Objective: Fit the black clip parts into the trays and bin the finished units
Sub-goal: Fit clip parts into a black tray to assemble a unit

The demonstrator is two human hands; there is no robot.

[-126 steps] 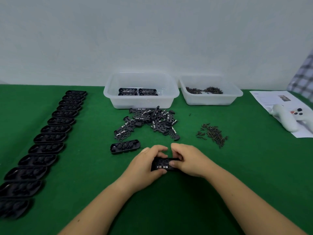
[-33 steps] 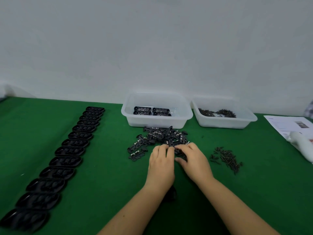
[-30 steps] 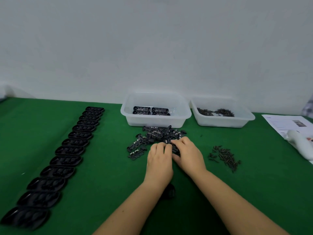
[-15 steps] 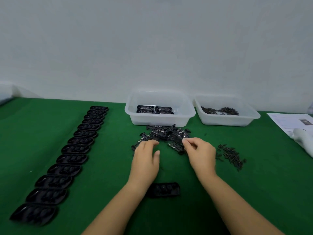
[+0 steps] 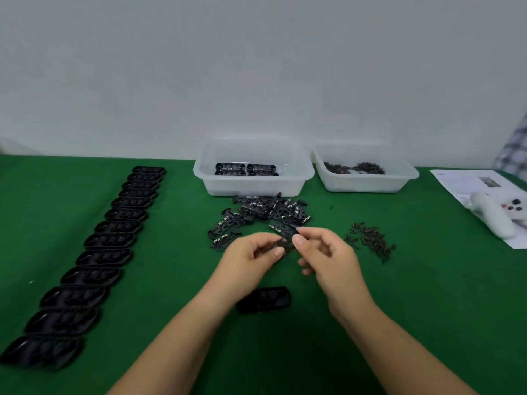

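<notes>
A heap of black clip parts lies on the green table in front of the left clear bin, which holds several finished black units. My left hand and my right hand are lifted just above the near edge of the heap and pinch one black clip part between them. One empty black tray lies on the table below my hands, between my wrists. A long row of empty black trays runs down the left side.
A second clear bin at the back right holds dark screws. A loose pile of screws lies right of my right hand. A paper sheet and a white controller sit at the far right edge.
Both hands went to the heap, took up one clip part and drew it back toward me. The tray that was hidden under my left arm now lies in plain sight.
</notes>
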